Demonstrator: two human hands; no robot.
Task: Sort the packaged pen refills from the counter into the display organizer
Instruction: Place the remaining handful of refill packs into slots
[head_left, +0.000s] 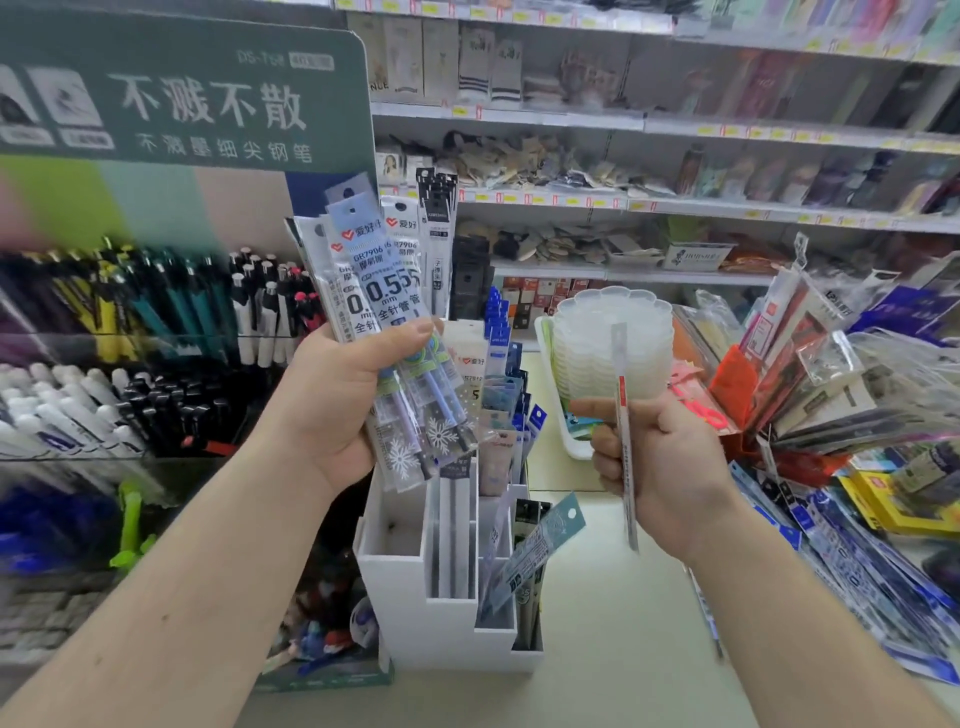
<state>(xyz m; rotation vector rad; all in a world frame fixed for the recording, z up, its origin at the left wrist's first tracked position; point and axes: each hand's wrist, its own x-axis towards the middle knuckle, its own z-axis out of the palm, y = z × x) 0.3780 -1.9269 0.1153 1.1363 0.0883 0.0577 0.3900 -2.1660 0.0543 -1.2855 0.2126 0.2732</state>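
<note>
My left hand (327, 405) grips a fanned bundle of several clear refill packs (387, 296) printed "0.5 mm", held up above the white stepped display organizer (415, 587). My right hand (660, 457) holds one thin refill pack (625, 415) upright and edge-on, to the right of the organizer. The organizer's rear slots hold blue-topped packs (501, 332); a grey-blue pack (535, 556) leans out of a front slot. Its front-left compartment looks empty. A heap of more refill packs (857, 571) lies on the counter at the right.
A pen display rack (156, 338) with a green sign stands at the left. A stack of clear scalloped trays (613, 343) sits behind my right hand. Bagged stationery (831, 374) piles up at the right. Store shelves (675, 124) fill the background.
</note>
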